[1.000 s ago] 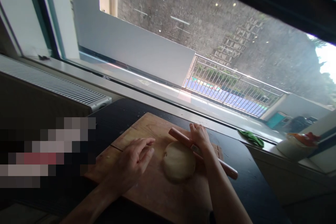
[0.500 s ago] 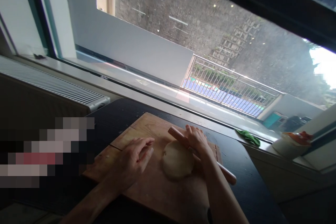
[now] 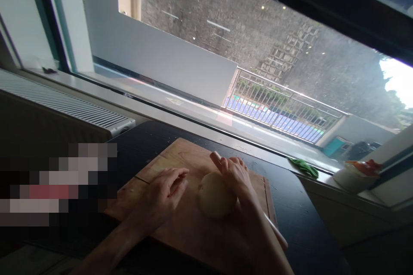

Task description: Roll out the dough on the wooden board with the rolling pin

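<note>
A round, flattened piece of pale dough [image 3: 217,197] lies on a wooden cutting board [image 3: 190,154]. Along its right edge runs a wooden rolling pin [image 3: 217,160], slanted from upper left to lower right. My right hand [image 3: 235,177] is over the pin with its fingers bent across it, and my forearm hides much of the pin's length. To the left of the dough is my left hand [image 3: 169,187], apart from it. Its fingers are curved, with a gap between them and the thumb, and nothing shows in it.
The board rests on a dark table [image 3: 303,210] against a window sill [image 3: 193,121]. A green cloth [image 3: 303,167] and a pale container [image 3: 353,177] with an orange top are on the sill. A white radiator [image 3: 64,101] stands at the left. A blurred-out patch covers the lower left.
My right hand and the rolling pin have shifted slightly, the pin turning steeper and its near end moving lower. My left hand stays almost where it was beside the dough.
</note>
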Available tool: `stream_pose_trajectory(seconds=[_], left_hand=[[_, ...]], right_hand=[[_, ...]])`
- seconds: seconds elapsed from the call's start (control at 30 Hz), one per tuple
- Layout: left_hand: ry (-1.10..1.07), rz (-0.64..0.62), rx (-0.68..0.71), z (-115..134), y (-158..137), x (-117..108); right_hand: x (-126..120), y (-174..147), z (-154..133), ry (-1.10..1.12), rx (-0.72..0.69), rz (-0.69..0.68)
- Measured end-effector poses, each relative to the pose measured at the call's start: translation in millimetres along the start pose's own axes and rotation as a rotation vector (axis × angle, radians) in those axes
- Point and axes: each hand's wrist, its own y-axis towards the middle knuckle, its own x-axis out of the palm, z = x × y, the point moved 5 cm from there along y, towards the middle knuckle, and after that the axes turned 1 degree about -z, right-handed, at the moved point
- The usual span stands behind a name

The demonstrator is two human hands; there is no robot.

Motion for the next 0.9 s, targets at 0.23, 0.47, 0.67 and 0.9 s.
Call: stream_pose_trajectory(seconds=[0.23, 0.47, 0.67, 0.9], left_hand=[[-0.006, 0.006, -0.005, -3, 0, 2], [0.003, 0.004, -0.014, 4, 1, -3], [-0.053, 0.025, -0.026, 1, 1, -1], [-0.053, 0.013, -0.032, -1, 0, -1]], right_hand=[[-5, 12, 8, -0.022, 0.037, 0.033], [-5, 23, 25, -0.003, 0.005, 0.067], [-3, -5, -2, 0.073, -0.06, 0.005], [-2, -11, -19, 0.059, -0.109, 0.021]])
